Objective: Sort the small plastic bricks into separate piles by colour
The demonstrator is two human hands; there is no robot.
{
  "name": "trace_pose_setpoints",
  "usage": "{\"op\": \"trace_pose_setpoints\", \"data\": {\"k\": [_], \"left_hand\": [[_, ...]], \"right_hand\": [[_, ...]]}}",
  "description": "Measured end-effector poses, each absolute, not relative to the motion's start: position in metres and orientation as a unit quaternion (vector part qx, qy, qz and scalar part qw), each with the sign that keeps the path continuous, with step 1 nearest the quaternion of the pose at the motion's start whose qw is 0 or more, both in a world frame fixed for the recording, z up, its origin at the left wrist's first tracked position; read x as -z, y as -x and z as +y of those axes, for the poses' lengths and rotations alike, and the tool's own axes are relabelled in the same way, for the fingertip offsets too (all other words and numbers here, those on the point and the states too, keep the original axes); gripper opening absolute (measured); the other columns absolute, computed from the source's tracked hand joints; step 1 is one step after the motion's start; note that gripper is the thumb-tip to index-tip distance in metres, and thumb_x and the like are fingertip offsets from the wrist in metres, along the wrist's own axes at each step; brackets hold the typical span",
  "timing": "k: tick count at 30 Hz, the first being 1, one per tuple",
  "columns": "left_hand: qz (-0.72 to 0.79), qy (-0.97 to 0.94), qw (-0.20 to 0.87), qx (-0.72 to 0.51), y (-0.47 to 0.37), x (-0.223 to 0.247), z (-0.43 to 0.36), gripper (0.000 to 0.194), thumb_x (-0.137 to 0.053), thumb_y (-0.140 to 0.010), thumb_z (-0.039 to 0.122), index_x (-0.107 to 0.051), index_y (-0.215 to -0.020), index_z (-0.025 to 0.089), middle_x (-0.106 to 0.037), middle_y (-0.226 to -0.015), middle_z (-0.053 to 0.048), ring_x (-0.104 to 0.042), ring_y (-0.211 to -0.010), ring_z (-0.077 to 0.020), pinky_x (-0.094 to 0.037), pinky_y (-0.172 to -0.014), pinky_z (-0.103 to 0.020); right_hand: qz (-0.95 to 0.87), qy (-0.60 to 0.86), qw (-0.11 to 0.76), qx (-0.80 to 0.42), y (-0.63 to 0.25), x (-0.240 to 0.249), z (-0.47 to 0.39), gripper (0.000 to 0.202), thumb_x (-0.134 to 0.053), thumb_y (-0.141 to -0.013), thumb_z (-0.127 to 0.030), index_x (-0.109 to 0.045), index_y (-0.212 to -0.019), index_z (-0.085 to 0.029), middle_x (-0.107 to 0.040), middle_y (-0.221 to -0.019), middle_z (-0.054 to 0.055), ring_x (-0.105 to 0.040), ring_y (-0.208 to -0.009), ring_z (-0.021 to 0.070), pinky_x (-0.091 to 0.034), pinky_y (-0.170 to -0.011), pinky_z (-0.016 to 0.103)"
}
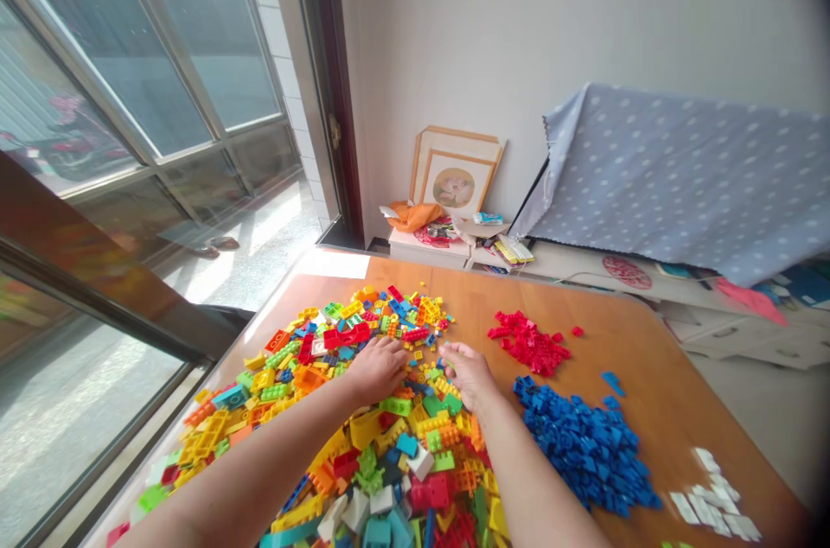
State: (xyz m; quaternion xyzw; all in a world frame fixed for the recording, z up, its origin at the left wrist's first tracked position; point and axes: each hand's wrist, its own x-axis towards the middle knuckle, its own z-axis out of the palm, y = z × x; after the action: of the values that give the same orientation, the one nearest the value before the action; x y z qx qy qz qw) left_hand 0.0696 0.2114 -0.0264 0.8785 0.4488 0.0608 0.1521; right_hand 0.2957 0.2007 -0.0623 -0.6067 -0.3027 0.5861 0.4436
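Observation:
A large heap of mixed-colour toy building bricks (369, 427) spreads over the left and near parts of the wooden table. My left hand (378, 369) rests on the heap with its fingers curled down among the bricks; what they hold, if anything, is hidden. At the heap's right edge, my right hand (468, 372) is closed in a pinch just above small yellow bricks. A bit of blue-green shows by its fingertips, too small to name. Beyond it lies a pile of red bricks (528, 343), and beside my right forearm a bigger pile of blue bricks (584, 444).
White bricks (713, 500) lie near the right edge of the table (622, 332). A white sheet (334, 263) lies at the far left corner. Behind stand a low cabinet (732, 328), a framed picture (454, 185) and a dotted cloth cover (674, 176). Glass doors (149, 47) run along the left.

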Motion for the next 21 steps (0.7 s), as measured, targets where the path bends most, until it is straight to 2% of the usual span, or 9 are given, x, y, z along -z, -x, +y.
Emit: {"op": "trace_pose_setpoints", "data": {"k": [3, 6, 8, 11, 13, 16, 18, 21], "left_hand": [[0.473, -0.868, 0.14, -0.065, -0.052, 0.028, 0.201, 0.021, -0.054, -0.093, 0.037, -0.067, -0.089, 0.021, -0.065, -0.094, -0.011, -0.056, -0.097, -0.0285, -0.041, -0.087, -0.042], [0.489, -0.859, 0.133, -0.074, -0.044, 0.027, 0.201, 0.025, -0.054, -0.093, 0.04, -0.066, -0.084, 0.021, -0.064, -0.09, -0.011, -0.055, -0.094, -0.0277, -0.041, -0.084, -0.04], [0.497, -0.854, 0.13, -0.083, -0.044, 0.025, 0.205, 0.027, -0.051, -0.095, 0.041, -0.067, -0.086, 0.021, -0.064, -0.091, -0.011, -0.055, -0.095, -0.0273, -0.04, -0.084, -0.04], [0.512, -0.845, 0.122, -0.099, -0.053, 0.024, 0.214, 0.027, -0.046, -0.098, 0.039, -0.068, -0.101, 0.023, -0.065, -0.099, -0.011, -0.055, -0.1, -0.0279, -0.04, -0.087, -0.04], [0.52, -0.839, 0.119, -0.106, -0.062, 0.027, 0.221, 0.028, -0.048, -0.098, 0.038, -0.065, -0.114, 0.024, -0.065, -0.109, -0.012, -0.055, -0.105, -0.0291, -0.04, -0.09, -0.042], [0.523, -0.836, 0.122, -0.111, -0.074, 0.033, 0.228, 0.036, -0.054, -0.095, 0.037, -0.06, -0.127, 0.025, -0.063, -0.122, -0.012, -0.053, -0.113, -0.0311, -0.04, -0.093, -0.043], [0.513, -0.841, 0.13, -0.108, -0.079, 0.037, 0.228, 0.033, -0.057, -0.092, 0.033, -0.063, -0.124, 0.026, -0.065, -0.12, -0.011, -0.053, -0.113, -0.0311, -0.039, -0.094, -0.044], [0.496, -0.851, 0.141, -0.102, -0.08, 0.039, 0.223, 0.022, -0.055, -0.092, 0.027, -0.069, -0.11, 0.027, -0.067, -0.108, -0.01, -0.054, -0.109, -0.0306, -0.039, -0.092, -0.044]], "right_hand": [[-0.367, 0.641, 0.404, -0.539, -0.289, 0.072, 0.215, 0.031, -0.074, -0.072, -0.046, -0.069, -0.086, -0.018, -0.062, -0.065, -0.002, -0.049, -0.05, 0.0103, -0.034, -0.047, 0.021], [-0.449, 0.67, 0.347, -0.478, -0.282, 0.077, 0.232, 0.02, -0.071, -0.074, -0.035, -0.074, -0.087, -0.019, -0.067, -0.069, 0.0, -0.058, -0.062, 0.0155, -0.042, -0.058, 0.025], [-0.496, 0.683, 0.309, -0.438, -0.279, 0.078, 0.242, 0.019, -0.07, -0.074, -0.028, -0.077, -0.09, -0.022, -0.074, -0.085, 0.003, -0.065, -0.078, 0.0192, -0.045, -0.069, 0.027], [-0.55, 0.691, 0.257, -0.392, -0.275, 0.076, 0.249, 0.03, -0.067, -0.075, -0.022, -0.079, -0.102, -0.026, -0.075, -0.108, 0.005, -0.066, -0.098, 0.0218, -0.046, -0.081, 0.028], [-0.578, 0.687, 0.223, -0.379, -0.272, 0.075, 0.247, 0.03, -0.066, -0.075, -0.021, -0.079, -0.101, -0.027, -0.076, -0.104, 0.005, -0.067, -0.095, 0.0214, -0.046, -0.079, 0.028], [-0.612, 0.673, 0.18, -0.374, -0.271, 0.074, 0.24, 0.022, -0.067, -0.074, -0.019, -0.08, -0.088, -0.027, -0.075, -0.082, 0.002, -0.066, -0.078, 0.0189, -0.044, -0.069, 0.026], [-0.623, 0.672, 0.166, -0.366, -0.274, 0.072, 0.236, 0.017, -0.066, -0.075, -0.02, -0.079, -0.084, -0.026, -0.073, -0.075, 0.001, -0.064, -0.071, 0.0174, -0.041, -0.064, 0.025], [-0.622, 0.688, 0.165, -0.336, -0.28, 0.068, 0.236, 0.015, -0.061, -0.082, -0.026, -0.076, -0.087, -0.023, -0.071, -0.075, 0.001, -0.061, -0.067, 0.0161, -0.038, -0.06, 0.025]]}}
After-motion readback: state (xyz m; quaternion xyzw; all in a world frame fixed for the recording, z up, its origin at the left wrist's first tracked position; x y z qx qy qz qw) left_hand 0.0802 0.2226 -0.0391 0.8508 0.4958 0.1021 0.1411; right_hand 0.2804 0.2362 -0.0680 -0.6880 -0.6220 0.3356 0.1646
